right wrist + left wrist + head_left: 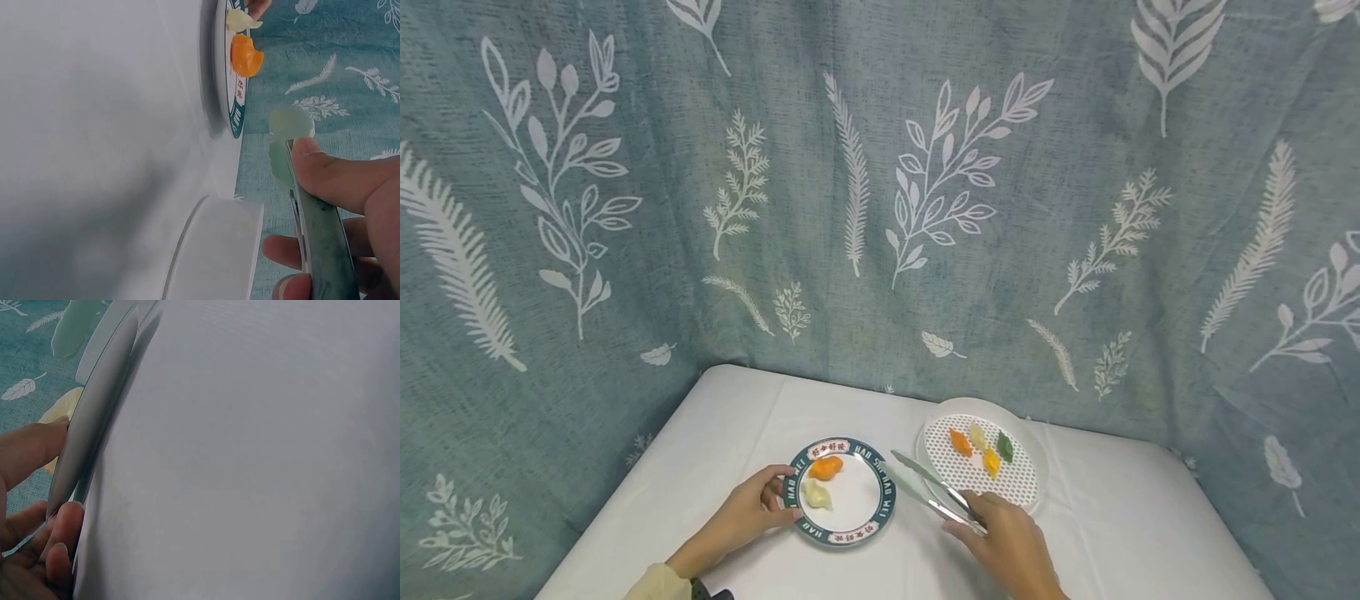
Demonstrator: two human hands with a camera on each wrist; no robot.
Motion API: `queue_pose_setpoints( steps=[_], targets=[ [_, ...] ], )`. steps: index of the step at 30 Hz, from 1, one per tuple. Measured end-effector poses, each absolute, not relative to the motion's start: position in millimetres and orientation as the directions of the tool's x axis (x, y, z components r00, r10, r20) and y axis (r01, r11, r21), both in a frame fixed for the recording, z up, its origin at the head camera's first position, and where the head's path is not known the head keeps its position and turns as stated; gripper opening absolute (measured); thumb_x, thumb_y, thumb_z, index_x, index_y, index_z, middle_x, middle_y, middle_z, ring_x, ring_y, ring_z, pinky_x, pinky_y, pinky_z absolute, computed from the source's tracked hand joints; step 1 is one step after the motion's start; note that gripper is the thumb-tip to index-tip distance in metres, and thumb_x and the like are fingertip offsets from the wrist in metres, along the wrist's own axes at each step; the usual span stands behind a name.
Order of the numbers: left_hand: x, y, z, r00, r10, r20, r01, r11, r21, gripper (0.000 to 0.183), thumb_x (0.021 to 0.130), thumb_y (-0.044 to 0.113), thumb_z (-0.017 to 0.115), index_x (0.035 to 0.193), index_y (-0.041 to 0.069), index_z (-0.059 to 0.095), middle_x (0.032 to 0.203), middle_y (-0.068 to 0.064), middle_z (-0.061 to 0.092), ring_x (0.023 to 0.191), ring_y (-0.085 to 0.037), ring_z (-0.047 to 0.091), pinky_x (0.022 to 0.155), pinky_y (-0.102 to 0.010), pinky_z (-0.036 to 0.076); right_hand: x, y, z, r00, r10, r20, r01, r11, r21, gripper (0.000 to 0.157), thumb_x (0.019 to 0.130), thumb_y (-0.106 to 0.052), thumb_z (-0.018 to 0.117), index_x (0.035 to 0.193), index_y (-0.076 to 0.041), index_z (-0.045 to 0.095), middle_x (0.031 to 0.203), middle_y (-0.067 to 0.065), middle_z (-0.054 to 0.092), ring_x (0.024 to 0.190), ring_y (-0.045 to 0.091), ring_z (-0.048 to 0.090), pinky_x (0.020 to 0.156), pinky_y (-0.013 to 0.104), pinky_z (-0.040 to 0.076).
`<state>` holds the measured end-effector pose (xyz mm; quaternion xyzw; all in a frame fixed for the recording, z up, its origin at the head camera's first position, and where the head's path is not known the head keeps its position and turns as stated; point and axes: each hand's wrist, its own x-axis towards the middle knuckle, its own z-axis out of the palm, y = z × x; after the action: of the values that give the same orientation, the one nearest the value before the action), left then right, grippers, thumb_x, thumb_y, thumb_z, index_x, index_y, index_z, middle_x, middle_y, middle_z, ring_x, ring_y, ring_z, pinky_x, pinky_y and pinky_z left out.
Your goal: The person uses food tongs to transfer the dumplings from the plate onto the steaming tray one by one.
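My left hand (748,510) holds the left rim of a round white plate (859,502) with a teal lettered border. In the left wrist view, thumb and fingers pinch the plate's edge (94,419). On the plate lie an orange dumpling-shaped piece (826,467) and a pale yellow one (817,495). My right hand (1009,540) grips metal tongs (325,244) with pale green tips. Those tips (904,457) stand apart near the plate's right rim, and nothing shows between them.
Behind my right hand stands a round white container (1037,454) with a perforated sheet (958,479). Several pieces lie on it: orange (960,443), pale (977,436), yellow (991,462) and green (1005,447). A patterned teal curtain (850,317) surrounds the white table (1112,517).
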<state>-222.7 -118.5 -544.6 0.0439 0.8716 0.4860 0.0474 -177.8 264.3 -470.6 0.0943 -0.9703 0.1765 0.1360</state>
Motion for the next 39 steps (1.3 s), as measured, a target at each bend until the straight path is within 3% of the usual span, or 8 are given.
queue_pose_setpoints(
  steps=[2, 7, 16, 29, 39],
  targets=[
    [-222, -118, -544, -0.992, 0.118, -0.045, 0.024, 0.526, 0.850, 0.076, 0.075, 0.034, 0.092, 0.139, 0.012, 0.058, 0.100, 0.002, 0.060, 0.080, -0.015, 0.054, 0.066, -0.027, 0.047, -177, 261, -470, -0.949, -0.135, 0.283, -0.226, 0.921, -0.317, 0.050, 0.077, -0.044, 0.089, 0.115, -0.012, 0.079, 0.095, -0.004, 0.075, 0.076, 0.007, 0.060, 0.069, 0.036, 0.053],
    [-221, -117, -542, -0.993, 0.112, -0.044, 0.022, 0.530, 0.847, 0.076, 0.075, 0.034, 0.093, 0.139, 0.012, 0.059, 0.100, 0.002, 0.060, 0.079, -0.015, 0.055, 0.066, -0.027, 0.047, -176, 253, -471, -0.965, -0.143, 0.221, -0.211, 0.920, -0.329, 0.052, 0.078, -0.047, 0.087, 0.117, -0.014, 0.079, 0.082, -0.013, 0.065, 0.067, 0.006, 0.050, 0.062, 0.032, 0.047],
    [-222, -118, -544, -0.992, 0.119, -0.039, 0.029, 0.522, 0.852, 0.076, 0.075, 0.034, 0.092, 0.139, 0.012, 0.058, 0.101, 0.002, 0.060, 0.080, -0.015, 0.054, 0.066, -0.026, 0.047, -172, 237, -477, -0.944, -0.224, 0.241, -0.292, 0.908, -0.302, 0.044, 0.077, -0.047, 0.087, 0.110, -0.018, 0.079, 0.075, -0.017, 0.053, 0.064, 0.003, 0.043, 0.059, 0.026, 0.041],
    [-223, -118, -544, -0.991, 0.127, -0.029, 0.042, 0.519, 0.854, 0.076, 0.075, 0.034, 0.092, 0.139, 0.011, 0.058, 0.101, 0.002, 0.060, 0.080, -0.015, 0.055, 0.067, -0.027, 0.047, -167, 217, -483, -0.940, -0.293, 0.175, -0.339, 0.868, -0.362, 0.052, 0.080, -0.049, 0.084, 0.117, -0.012, 0.078, 0.077, -0.016, 0.056, 0.064, 0.003, 0.043, 0.060, 0.027, 0.043],
    [-223, -119, -542, -0.990, 0.141, -0.027, 0.050, 0.512, 0.858, 0.076, 0.077, 0.034, 0.091, 0.140, 0.010, 0.057, 0.102, 0.001, 0.059, 0.080, -0.015, 0.055, 0.067, -0.026, 0.047, -168, 206, -493, -0.917, -0.344, 0.203, -0.397, 0.840, -0.369, 0.049, 0.081, -0.050, 0.082, 0.116, -0.015, 0.078, 0.077, -0.017, 0.057, 0.063, 0.001, 0.044, 0.059, 0.026, 0.042]
  ],
)
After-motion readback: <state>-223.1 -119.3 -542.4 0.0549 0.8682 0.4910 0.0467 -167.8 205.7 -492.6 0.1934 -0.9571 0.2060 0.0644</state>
